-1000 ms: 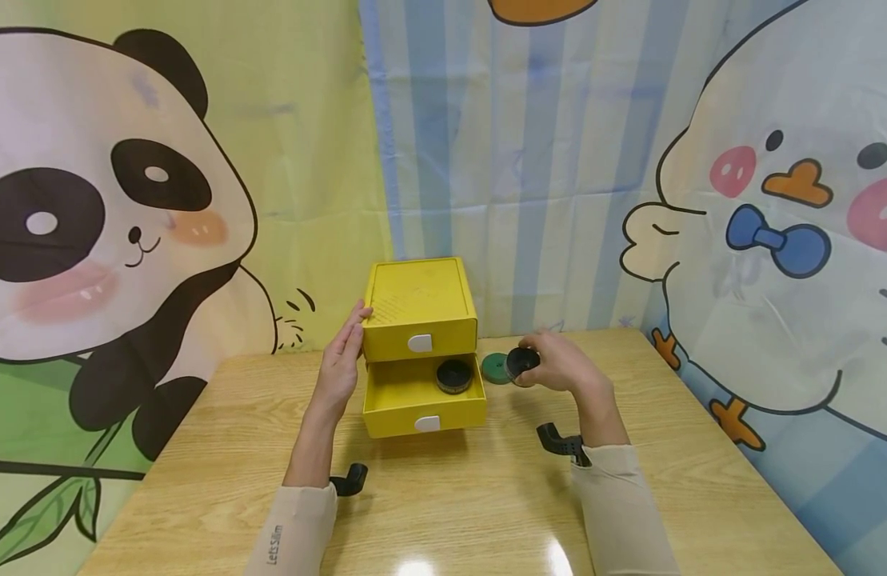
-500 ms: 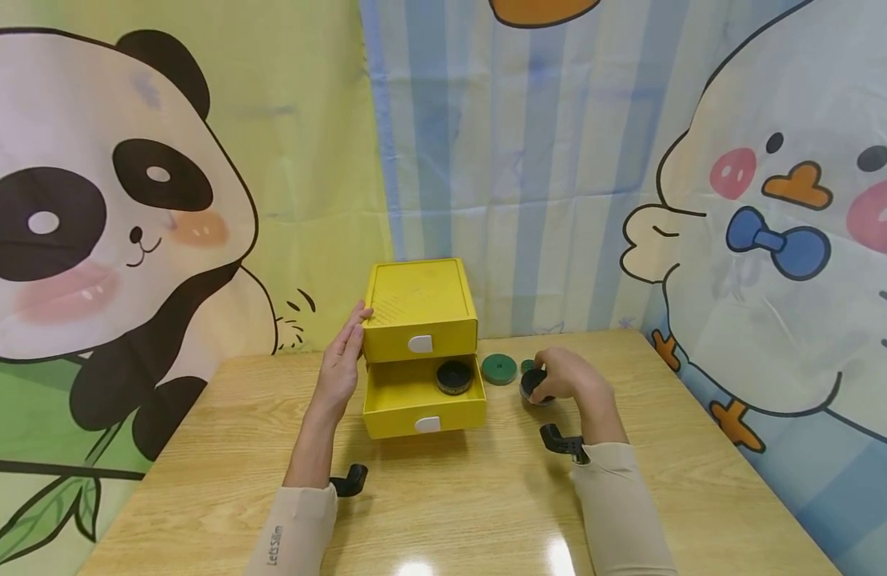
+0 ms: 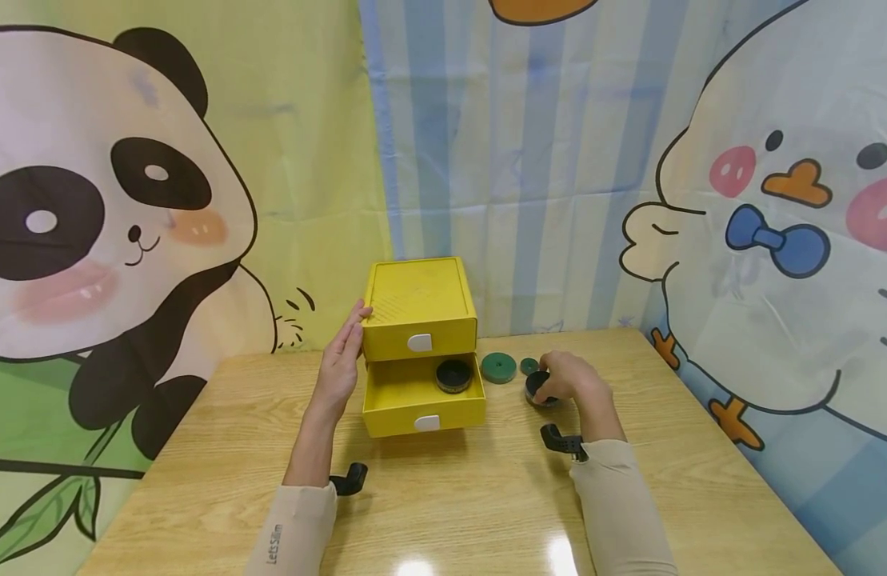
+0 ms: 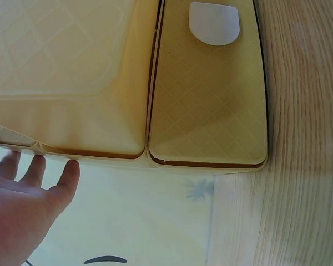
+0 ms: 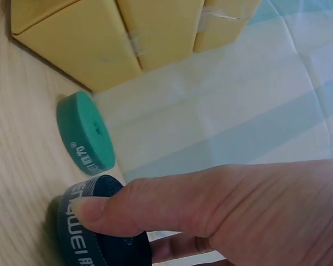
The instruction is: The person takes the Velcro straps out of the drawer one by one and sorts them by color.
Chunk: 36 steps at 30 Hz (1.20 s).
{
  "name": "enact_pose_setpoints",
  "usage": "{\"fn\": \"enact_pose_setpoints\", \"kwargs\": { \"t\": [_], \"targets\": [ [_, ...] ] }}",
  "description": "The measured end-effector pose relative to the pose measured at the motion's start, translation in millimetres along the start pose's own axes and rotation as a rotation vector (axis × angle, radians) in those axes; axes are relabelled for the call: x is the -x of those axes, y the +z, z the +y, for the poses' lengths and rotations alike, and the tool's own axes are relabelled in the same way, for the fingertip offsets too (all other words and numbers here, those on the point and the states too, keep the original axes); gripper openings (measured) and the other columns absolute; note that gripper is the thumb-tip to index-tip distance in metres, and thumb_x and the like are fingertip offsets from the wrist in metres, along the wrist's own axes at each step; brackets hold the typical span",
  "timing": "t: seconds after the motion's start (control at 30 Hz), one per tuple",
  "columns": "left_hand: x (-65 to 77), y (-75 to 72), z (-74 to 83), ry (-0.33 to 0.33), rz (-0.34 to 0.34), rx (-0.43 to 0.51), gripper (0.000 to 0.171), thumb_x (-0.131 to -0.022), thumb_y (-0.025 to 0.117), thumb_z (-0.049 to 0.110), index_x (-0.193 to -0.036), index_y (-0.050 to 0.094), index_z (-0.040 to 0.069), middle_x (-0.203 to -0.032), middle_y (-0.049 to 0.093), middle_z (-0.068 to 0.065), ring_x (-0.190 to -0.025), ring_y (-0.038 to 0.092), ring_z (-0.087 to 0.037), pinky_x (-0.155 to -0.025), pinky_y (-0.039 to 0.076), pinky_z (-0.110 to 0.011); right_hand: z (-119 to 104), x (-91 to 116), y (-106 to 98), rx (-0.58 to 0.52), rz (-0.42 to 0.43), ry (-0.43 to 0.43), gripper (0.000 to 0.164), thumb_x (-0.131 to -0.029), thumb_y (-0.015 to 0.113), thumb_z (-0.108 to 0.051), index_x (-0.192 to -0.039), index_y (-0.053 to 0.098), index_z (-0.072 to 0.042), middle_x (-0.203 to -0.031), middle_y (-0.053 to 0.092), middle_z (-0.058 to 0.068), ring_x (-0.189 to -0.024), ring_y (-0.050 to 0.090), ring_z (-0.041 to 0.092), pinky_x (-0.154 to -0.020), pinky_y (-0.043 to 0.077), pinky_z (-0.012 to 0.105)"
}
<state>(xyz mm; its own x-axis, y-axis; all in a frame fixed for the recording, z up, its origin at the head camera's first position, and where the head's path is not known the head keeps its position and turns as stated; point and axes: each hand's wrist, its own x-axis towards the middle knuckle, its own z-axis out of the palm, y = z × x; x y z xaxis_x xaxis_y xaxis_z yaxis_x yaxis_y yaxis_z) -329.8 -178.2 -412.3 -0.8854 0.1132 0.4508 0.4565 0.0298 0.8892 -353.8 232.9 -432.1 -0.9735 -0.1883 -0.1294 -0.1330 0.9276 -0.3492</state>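
My right hand (image 3: 573, 374) pinches a black tape roll (image 3: 535, 384) low at the tabletop, right of the yellow drawer unit (image 3: 421, 288). In the right wrist view the thumb presses the roll's lettered outer band (image 5: 77, 238). A larger green tape roll (image 3: 499, 368) lies beside the unit, with a small green roll (image 3: 529, 366) just behind the black one. My left hand (image 3: 340, 364) rests its fairly straight fingers against the unit's left side. The lower drawer (image 3: 385, 424) is pulled out, and another black roll (image 3: 453, 388) sits inside at its right.
The upper drawer front (image 3: 393, 344) is closed and has a white tab. Everything stands on a wooden table (image 3: 443, 504). Behind it hang printed curtains (image 3: 479, 200) with a panda and a white bird.
My right hand has moved the black roll a little to the right and down onto the table, uncovering the small green roll. The left hand and drawer unit stay where they were.
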Motion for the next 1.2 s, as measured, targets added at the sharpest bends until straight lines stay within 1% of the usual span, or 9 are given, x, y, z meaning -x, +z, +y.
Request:
{"fn": "enact_pose_setpoints", "kwargs": {
  "t": [0.07, 0.2, 0.33, 0.63, 0.73, 0.9, 1.0, 1.13, 1.2],
  "targets": [
    [0.0, 0.4, 1.0, -0.004, 0.0, 0.009, 0.05, -0.115, 0.035, 0.038, -0.159, 0.044, 0.016, -0.174, 0.019, 0.009, -0.162, 0.012, -0.013, -0.132, 0.015, -0.049, 1, -1, 2, -0.005, 0.001, 0.007, 0.061, -0.08, 0.091, -0.028, -0.128, 0.066, -0.002, -0.119, 0.07, 0.016, -0.095, 0.065, 0.029, -0.08, 0.057, 0.045],
    [-0.1, 1.4, 3.0, -0.007, -0.002, 0.022, 0.049, -0.115, 0.034, 0.035, -0.16, 0.042, 0.015, -0.175, 0.017, 0.007, -0.162, 0.011, -0.015, -0.132, 0.013, -0.049, 3, -1, 6, -0.025, -0.016, 0.027, 0.063, -0.082, 0.09, -0.026, -0.134, 0.064, -0.003, -0.129, 0.068, 0.018, -0.103, 0.066, 0.032, -0.084, 0.057, 0.049],
    [0.2, 1.2, 2.6, -0.008, -0.004, 0.016, 0.05, -0.115, 0.034, 0.037, -0.16, 0.042, 0.016, -0.175, 0.017, 0.008, -0.162, 0.011, -0.014, -0.132, 0.014, -0.049, 3, -1, 7, -0.032, -0.029, 0.058, 0.067, -0.083, 0.089, -0.025, -0.14, 0.061, -0.005, -0.137, 0.064, 0.019, -0.111, 0.065, 0.035, -0.088, 0.057, 0.053],
    [0.5, 0.3, 1.0, 0.005, -0.006, -0.011, 0.052, -0.114, 0.036, 0.043, -0.159, 0.043, 0.018, -0.175, 0.018, 0.008, -0.162, 0.011, -0.016, -0.131, 0.014, -0.052, 4, -3, 8, -0.026, -0.019, 0.089, 0.069, -0.085, 0.088, -0.026, -0.143, 0.059, -0.003, -0.139, 0.063, 0.02, -0.114, 0.064, 0.037, -0.091, 0.056, 0.055],
    [0.3, 0.5, 0.6, 0.001, -0.003, -0.011, 0.052, -0.114, 0.036, 0.044, -0.159, 0.044, 0.018, -0.174, 0.019, 0.011, -0.162, 0.012, -0.015, -0.132, 0.014, -0.051, 4, -3, 8, -0.024, -0.02, 0.084, 0.073, -0.085, 0.088, -0.029, -0.146, 0.056, -0.004, -0.144, 0.06, 0.021, -0.122, 0.061, 0.041, -0.095, 0.054, 0.059],
    [0.1, 0.5, -0.1, 0.003, -0.001, -0.004, 0.053, -0.113, 0.036, 0.045, -0.158, 0.045, 0.018, -0.174, 0.02, 0.011, -0.162, 0.012, -0.014, -0.132, 0.015, -0.05, 0, -3, 3, -0.028, 0.001, 0.019, 0.081, -0.09, 0.082, -0.039, -0.154, 0.048, -0.004, -0.154, 0.051, 0.022, -0.14, 0.049, 0.046, -0.108, 0.046, 0.064],
    [-0.1, 0.8, 0.4, 0.006, -0.002, 0.001, 0.052, -0.113, 0.036, 0.045, -0.158, 0.045, 0.018, -0.174, 0.02, 0.009, -0.162, 0.013, -0.015, -0.131, 0.015, -0.05, -7, -2, -3, -0.056, 0.042, -0.081, 0.08, -0.093, 0.079, -0.041, -0.156, 0.045, -0.004, -0.157, 0.049, 0.023, -0.143, 0.046, 0.046, -0.112, 0.044, 0.064],
    [-0.1, 0.8, 1.4, 0.007, -0.005, 0.005, 0.052, -0.113, 0.036, 0.043, -0.158, 0.045, 0.017, -0.174, 0.02, 0.009, -0.162, 0.012, -0.015, -0.132, 0.014, -0.051, -20, 6, -14, -0.168, 0.105, -0.231, 0.078, -0.095, 0.076, -0.042, -0.157, 0.044, -0.008, -0.161, 0.045, 0.021, -0.147, 0.042, 0.045, -0.115, 0.04, 0.064],
    [0.3, 0.6, 1.7, 0.006, -0.004, 0.005, 0.051, -0.114, 0.036, 0.042, -0.158, 0.045, 0.017, -0.174, 0.02, 0.01, -0.162, 0.012, -0.014, -0.132, 0.014, -0.05, -28, 12, -20, -0.227, 0.128, -0.29, 0.078, -0.096, 0.075, -0.042, -0.159, 0.043, -0.011, -0.163, 0.043, 0.019, -0.149, 0.04, 0.044, -0.116, 0.039, 0.065]
  ]
}}
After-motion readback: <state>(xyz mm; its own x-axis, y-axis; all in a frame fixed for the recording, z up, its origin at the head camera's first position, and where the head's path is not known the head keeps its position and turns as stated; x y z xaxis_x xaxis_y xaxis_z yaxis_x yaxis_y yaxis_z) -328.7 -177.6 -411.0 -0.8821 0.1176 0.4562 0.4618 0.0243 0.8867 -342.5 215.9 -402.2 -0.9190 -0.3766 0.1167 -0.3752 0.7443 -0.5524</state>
